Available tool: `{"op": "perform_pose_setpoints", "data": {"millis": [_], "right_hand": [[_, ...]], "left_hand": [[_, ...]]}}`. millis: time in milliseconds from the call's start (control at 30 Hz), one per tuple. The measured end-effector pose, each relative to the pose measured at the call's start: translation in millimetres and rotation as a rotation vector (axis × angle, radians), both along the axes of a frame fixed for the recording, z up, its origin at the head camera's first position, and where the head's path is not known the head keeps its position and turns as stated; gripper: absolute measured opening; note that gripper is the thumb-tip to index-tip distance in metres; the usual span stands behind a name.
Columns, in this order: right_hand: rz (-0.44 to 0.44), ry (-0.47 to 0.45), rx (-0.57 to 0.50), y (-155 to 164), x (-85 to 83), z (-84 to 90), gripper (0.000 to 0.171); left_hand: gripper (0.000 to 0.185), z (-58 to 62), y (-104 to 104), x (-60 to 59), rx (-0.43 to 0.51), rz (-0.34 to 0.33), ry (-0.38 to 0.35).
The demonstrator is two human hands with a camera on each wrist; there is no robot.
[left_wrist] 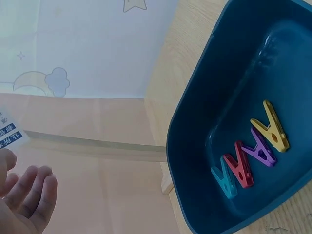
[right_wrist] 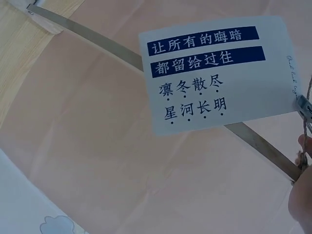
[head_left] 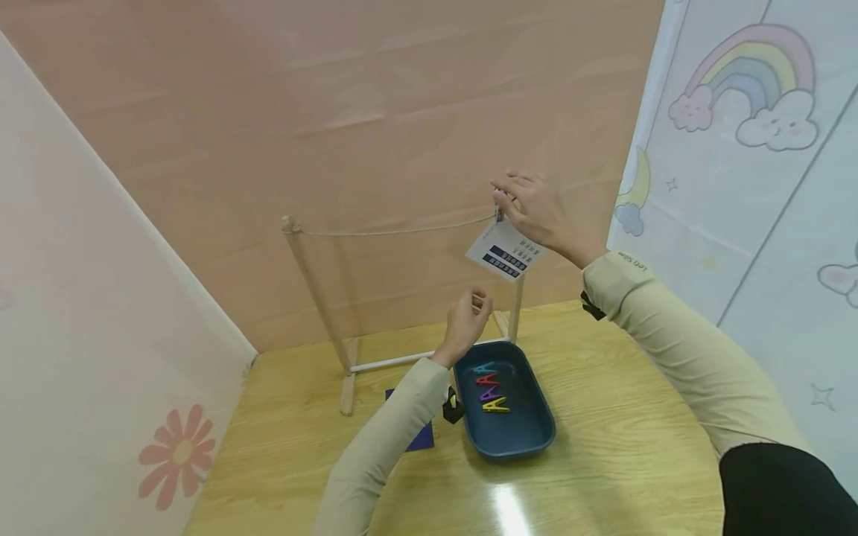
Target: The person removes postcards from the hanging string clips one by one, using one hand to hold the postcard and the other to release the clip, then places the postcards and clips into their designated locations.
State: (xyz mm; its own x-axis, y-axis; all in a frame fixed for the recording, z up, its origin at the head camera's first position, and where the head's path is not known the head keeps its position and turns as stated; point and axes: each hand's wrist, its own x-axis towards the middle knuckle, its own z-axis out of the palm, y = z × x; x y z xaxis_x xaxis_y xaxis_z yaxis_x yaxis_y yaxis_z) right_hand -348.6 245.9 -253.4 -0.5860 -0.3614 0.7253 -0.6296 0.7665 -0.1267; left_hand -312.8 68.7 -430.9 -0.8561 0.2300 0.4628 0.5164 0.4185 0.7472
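Observation:
My right hand (head_left: 536, 212) is at the right end of a string (head_left: 395, 232), its fingers pinching a grey clothespin (head_left: 499, 214). A white card (head_left: 507, 249) with dark blue bands and printed characters hangs tilted from this clothespin; the right wrist view shows its jaws on the card's edge, next to the string. Below the card, my left hand (head_left: 467, 320) hovers with loosely curled fingers and nothing visible in them. Under it stands a dark blue tray (head_left: 512, 439) holding a blue clothespin (left_wrist: 224, 178), a red one (left_wrist: 240, 165), a purple one (left_wrist: 260, 148) and a yellow one (left_wrist: 271, 127).
The string runs between two wooden posts (head_left: 315, 298) of a stand, joined low down by a white bar (head_left: 392, 362). A dark blue flat piece (head_left: 422, 441) lies partly under my left forearm on the wooden table (head_left: 288, 439). Cloth walls enclose the table's back and sides.

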Motion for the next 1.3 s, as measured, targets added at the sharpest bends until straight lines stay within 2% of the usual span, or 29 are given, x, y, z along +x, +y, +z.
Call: {"op": "perform_pose_setpoints", "data": {"millis": [233, 367, 533, 733, 1033, 1167, 1300], "right_hand": [[0.038, 0.065, -0.054, -6, 0.6, -2.1, 0.026], [0.036, 0.053, -0.075, -8, 1.9, -1.1, 0.025], [0.021, 0.037, -0.079, -8, 3.9, 1.1, 0.027], [0.010, 0.021, -0.087, -9, 5.4, 2.1, 0.028], [0.008, -0.004, -0.089, -10, 7.2, 2.6, 0.027], [0.033, -0.051, -0.055, -8, 7.4, 6.5, 0.028], [0.049, -0.142, -0.013, -8, 10.9, 12.9, 0.030]], "left_hand": [[0.031, 4.9, 4, 1.4, 0.011, -0.010, -0.040], [0.035, 8.9, 9, 0.9, 0.026, -0.018, -0.061], [0.035, 12.8, 16, -0.7, 0.070, -0.061, -0.061], [0.028, 17.2, 19, 1.3, 0.121, -0.100, -0.020], [0.023, 18.3, 19, 1.0, 0.133, -0.079, 0.043], [0.023, 17.8, 17, -0.3, 0.146, -0.077, 0.067], [0.023, 18.1, 16, -0.8, 0.152, -0.078, 0.088]]}}
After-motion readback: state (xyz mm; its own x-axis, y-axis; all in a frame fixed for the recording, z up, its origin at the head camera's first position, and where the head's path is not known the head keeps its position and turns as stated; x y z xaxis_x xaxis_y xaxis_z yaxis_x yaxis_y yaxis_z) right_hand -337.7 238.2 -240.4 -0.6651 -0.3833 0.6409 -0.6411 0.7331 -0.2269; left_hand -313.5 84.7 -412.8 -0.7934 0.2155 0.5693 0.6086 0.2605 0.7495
